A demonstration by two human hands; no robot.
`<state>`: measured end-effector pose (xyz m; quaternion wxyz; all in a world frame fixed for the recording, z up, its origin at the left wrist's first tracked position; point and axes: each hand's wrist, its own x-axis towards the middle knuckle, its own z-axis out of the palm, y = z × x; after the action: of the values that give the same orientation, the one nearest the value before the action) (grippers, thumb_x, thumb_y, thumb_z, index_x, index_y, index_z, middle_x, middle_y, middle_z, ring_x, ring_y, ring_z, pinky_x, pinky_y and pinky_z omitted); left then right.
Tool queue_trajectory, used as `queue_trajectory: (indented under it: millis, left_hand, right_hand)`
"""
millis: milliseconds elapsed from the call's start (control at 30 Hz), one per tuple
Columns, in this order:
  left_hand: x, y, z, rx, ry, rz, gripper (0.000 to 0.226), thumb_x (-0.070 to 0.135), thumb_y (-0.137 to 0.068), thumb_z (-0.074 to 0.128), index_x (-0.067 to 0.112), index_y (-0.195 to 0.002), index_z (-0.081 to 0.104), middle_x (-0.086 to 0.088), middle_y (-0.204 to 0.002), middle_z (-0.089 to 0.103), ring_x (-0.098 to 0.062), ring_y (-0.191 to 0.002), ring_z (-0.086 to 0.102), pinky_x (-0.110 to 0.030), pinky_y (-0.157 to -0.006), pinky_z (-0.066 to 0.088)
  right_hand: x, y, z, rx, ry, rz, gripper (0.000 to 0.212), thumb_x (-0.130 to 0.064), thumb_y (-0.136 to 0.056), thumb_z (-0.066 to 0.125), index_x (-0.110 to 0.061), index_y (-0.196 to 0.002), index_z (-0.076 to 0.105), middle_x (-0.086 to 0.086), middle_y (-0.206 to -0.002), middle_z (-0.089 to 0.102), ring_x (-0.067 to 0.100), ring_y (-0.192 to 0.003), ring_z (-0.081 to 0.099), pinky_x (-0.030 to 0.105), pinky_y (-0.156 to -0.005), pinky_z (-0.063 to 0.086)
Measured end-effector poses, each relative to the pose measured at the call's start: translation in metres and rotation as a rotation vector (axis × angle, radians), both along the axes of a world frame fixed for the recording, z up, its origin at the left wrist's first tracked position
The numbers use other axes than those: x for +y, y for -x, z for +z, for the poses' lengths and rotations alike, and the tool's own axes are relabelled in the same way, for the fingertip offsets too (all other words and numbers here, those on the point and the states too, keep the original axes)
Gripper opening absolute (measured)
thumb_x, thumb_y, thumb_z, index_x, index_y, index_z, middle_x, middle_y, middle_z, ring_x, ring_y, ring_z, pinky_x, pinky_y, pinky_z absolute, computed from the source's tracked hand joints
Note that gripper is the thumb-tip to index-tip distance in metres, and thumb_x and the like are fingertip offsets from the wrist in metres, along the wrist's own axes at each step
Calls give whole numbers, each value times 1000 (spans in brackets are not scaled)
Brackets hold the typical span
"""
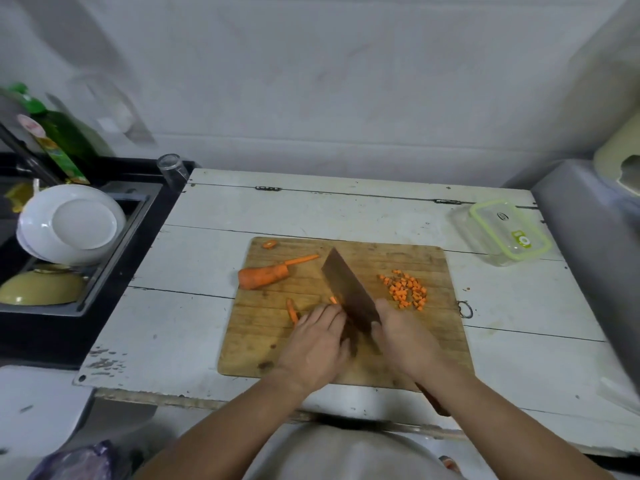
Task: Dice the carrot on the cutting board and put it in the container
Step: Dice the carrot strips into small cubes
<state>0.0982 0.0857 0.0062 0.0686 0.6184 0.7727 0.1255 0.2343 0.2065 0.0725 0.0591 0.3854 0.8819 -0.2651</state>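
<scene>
Carrot strips under left hand (317,337) mostly hidden, only an orange tip shows by the cleaver (349,294). Cleaver handle covered by right hand (403,336); butt end pokes out lower right. Green bottle (52,133), upper left, blurred, label unreadable. Container (509,233) logo too small to read.

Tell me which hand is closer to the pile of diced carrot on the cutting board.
Right. The right hand, gripping the cleaver, sits just below-left of the diced carrot pile. The left hand lies farther left, across the blade.
</scene>
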Motion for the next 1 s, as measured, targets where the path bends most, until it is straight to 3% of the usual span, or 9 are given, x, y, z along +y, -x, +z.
queue_trajectory:
  millis: [67,167,400,567,667,733,833,900,1000]
  left_hand:
    - [11,8,10,-50,14,1,33,37,-102,42,21,-125,61,6,-130,54,-15,-124,48,-34,-107,43]
    - [43,34,24,-56,-35,92,21,21,-102,48,18,-111,67,-1,-112,58,-25,-106,59,-41,-91,50]
    - [114,58,31,208,247,-200,14,22,-98,59,21,-108,67,-3,-113,65,-26,-113,58,-41,-95,47]
    - [101,63,40,302,307,-76,34,3,-93,55,13,-124,61,-11,-123,65,-33,-116,63,-41,-92,50]
    - [83,72,58,37,261,221,17,17,-96,55,12,-106,68,-14,-107,70,-34,-103,67,-40,-82,52]
    - [66,76,75,-345,125,486,25,23,-96,58,14,-75,66,-12,-77,69,-32,-77,67,-36,-65,49]
    - [31,61,92,-950,86,770,23,12,-95,60,9,-72,62,-11,-61,58,-23,-53,58,-29,-51,46]
    - [12,40,91,-1082,164,798,20,9,-97,58,8,-78,61,-10,-61,55,-22,-49,57,-26,-45,43]
    - [12,19,68,-1038,221,795,24,15,-101,55,9,-78,59,-8,-67,58,-19,-47,61,-23,-43,38]
  right_hand:
    - [17,-21,-1,110,93,-103,19,-25,-100,51,-25,-119,55,-4,-92,68,13,-75,64,32,-65,53]
    - [33,-42,9,266,218,-296,10,-26,-95,53,-22,-103,57,-2,-69,63,19,-52,58,34,-52,49]
    - [35,-67,25,380,445,-463,9,-11,-98,48,-12,-105,54,4,-48,53,26,-39,49,31,-44,37]
    - [25,-67,23,392,468,-469,9,-8,-97,47,-11,-101,54,6,-54,54,25,-37,49,26,-41,37]
    - [15,-56,18,353,443,-404,13,-10,-98,48,-22,-93,50,4,-55,53,26,-37,54,30,-41,40]
    - [6,-45,15,286,475,-332,16,-14,-101,48,-28,-94,47,3,-58,55,18,-36,53,23,-37,37]
    - [-12,-20,4,212,449,-190,11,-18,-103,49,-29,-103,52,-3,-76,61,4,-48,57,21,-45,40]
    - [-17,-7,-6,163,353,-150,8,-21,-102,52,-25,-109,55,-4,-87,63,8,-67,61,23,-56,44]
    - [-7,-3,-10,99,192,-141,14,-25,-100,52,-26,-113,57,-1,-100,68,20,-90,66,35,-75,55]
